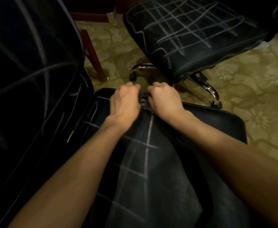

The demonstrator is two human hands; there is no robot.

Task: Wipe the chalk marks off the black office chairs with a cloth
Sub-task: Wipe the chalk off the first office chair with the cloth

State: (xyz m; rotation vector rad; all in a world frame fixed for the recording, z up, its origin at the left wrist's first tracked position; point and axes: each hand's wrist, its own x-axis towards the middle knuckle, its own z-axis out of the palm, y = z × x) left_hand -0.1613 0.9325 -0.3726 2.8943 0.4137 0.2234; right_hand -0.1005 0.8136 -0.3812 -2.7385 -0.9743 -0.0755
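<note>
A black office chair seat lies right below me, crossed with white chalk lines; part of its middle looks smeared grey. Its backrest rises at the left, also lined with chalk. My left hand and my right hand sit side by side at the seat's far edge, both gripping a bunched dark grey cloth that shows only between them. A second black chair seat stands further back at the right, covered in a grid of chalk lines.
The floor is a green patterned carpet. The second chair's chrome base and castors reach close to the near seat. A reddish wooden furniture leg stands beside the backrest at the left.
</note>
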